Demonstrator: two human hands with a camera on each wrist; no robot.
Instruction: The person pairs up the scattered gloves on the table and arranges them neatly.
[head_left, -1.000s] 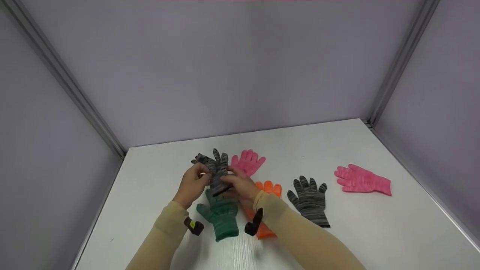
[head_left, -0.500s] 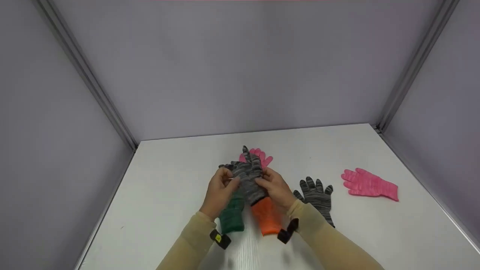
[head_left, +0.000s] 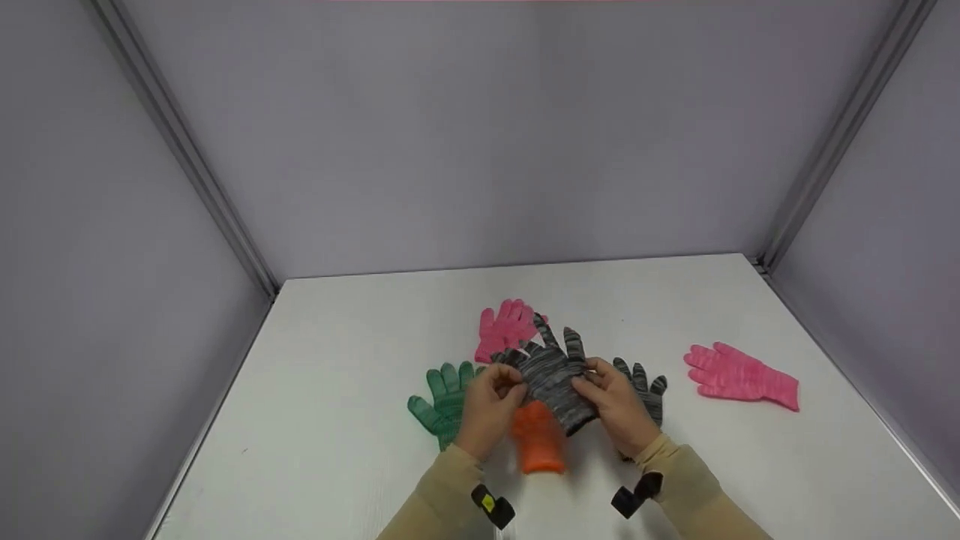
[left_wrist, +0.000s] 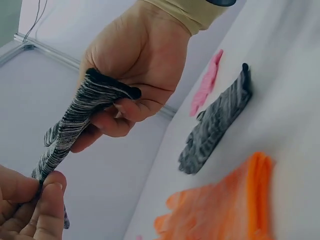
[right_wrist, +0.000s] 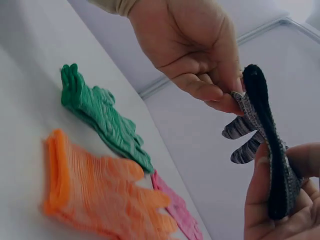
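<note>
Both hands hold up a grey-and-black striped knit glove above the table, its fingers pointing away and its dark-edged cuff towards the person. My left hand pinches one side between thumb and fingers, which the left wrist view shows at lower left. On the other side my right hand grips the glove near its cuff, thumb on top. The right wrist view looks at the black cuff rim. Below lies an orange glove, partly covered. A second striped glove lies behind the right hand, partly hidden.
A green glove lies left of the orange one, partly behind the left hand. One pink glove lies farther back, another pink glove at the right. Grey panels enclose the white table.
Both hands have carried the striped glove to the right, from over the green glove to above the orange one, near the other striped glove. The head view has shifted slightly.
</note>
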